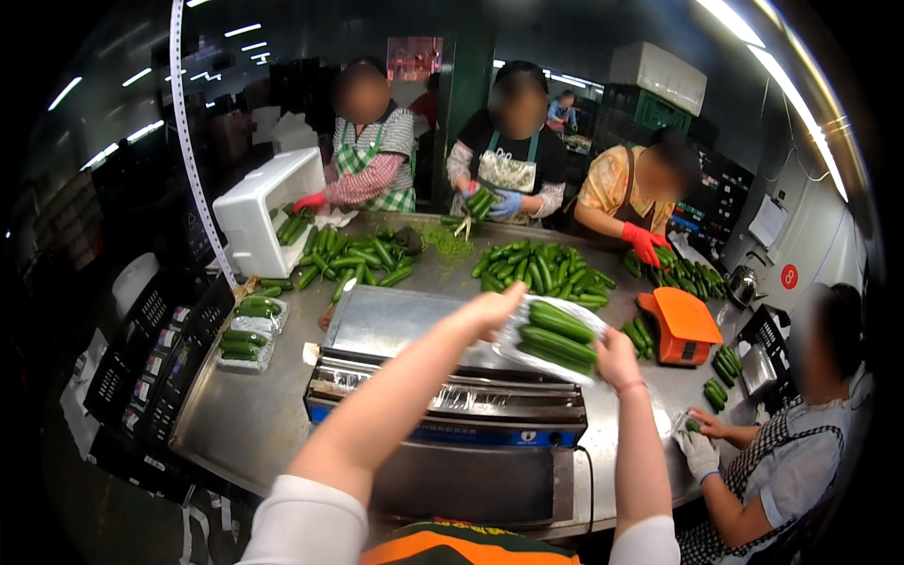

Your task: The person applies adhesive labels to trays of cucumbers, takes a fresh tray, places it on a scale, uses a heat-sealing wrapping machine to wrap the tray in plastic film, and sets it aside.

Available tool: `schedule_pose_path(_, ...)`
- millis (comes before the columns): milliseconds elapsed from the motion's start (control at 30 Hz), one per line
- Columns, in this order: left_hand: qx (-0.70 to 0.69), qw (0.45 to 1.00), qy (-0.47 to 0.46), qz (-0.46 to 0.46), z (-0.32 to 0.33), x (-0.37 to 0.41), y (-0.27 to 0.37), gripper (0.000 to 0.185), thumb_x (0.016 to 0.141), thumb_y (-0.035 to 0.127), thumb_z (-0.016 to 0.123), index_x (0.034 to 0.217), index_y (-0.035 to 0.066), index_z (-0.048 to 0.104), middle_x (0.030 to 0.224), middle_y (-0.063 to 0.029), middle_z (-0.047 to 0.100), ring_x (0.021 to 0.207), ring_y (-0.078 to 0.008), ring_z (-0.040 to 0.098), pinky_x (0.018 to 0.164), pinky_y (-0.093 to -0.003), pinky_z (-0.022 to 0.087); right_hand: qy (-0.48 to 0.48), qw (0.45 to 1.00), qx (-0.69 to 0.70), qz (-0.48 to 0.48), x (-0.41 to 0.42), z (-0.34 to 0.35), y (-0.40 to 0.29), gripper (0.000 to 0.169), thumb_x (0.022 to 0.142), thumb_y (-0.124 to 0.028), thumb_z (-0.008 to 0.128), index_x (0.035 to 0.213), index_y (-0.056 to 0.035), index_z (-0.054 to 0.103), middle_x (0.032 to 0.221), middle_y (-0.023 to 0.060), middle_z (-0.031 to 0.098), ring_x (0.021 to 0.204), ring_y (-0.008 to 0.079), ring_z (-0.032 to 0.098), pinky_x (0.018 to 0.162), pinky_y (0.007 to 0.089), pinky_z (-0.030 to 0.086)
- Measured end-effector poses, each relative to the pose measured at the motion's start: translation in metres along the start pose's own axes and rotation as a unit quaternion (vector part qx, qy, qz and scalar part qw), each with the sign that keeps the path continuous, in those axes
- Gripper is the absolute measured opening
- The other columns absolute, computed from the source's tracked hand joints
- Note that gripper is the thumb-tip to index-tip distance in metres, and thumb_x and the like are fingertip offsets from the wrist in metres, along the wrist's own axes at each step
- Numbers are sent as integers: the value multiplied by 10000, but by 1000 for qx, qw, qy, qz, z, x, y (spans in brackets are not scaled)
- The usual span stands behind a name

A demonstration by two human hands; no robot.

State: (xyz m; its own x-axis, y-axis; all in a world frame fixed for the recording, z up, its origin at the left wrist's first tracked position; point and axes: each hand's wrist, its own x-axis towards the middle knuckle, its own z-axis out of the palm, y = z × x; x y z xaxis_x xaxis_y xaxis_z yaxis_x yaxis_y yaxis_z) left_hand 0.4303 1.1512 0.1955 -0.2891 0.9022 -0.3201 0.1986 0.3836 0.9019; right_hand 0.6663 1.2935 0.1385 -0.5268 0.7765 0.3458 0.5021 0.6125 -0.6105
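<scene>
Between my hands is a tray of cucumbers (558,335) with clear film around it, raised above the back part of a film wrapping machine (452,417). My left hand (496,308) grips the tray's left edge, and my right hand (616,359) grips its right edge. The machine has a metal top plate (392,318), a strip of clear film across its middle and a dark flat plate (466,484) at the front. On the steel table (275,395) to the left lie wrapped trays of cucumbers (244,346).
Cucumber piles (540,272) lie behind the machine. A white foam box (265,212) rests on its side at the back left. An orange scale (681,325) stands right. Three co-workers handle cucumbers across the table; another sits at right. Black crates (152,381) flank the table's left edge.
</scene>
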Motion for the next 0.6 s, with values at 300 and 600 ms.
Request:
schedule_pose_path(300, -72, 987, 127, -69, -134, -25, -108, 799, 823, 663, 383, 1244, -16, 398, 1107, -138, 473, 919, -226, 478, 737, -371, 459, -119, 992, -28, -25, 42, 148, -107, 344, 763, -105, 577, 1065, 55, 538, 995, 266, 585, 960, 397, 553, 859, 419, 440)
schedule_pose_path(600, -20, 991, 121, -51, -145, -22, -137, 809, 824, 667, 387, 1062, -94, 520, 963, -132, 532, 850, -196, 500, 690, -308, 465, -130, 988, -74, -30, 41, 165, -115, 511, 784, -107, 574, 1229, 90, 418, 984, 268, 595, 939, 366, 580, 832, 376, 447)
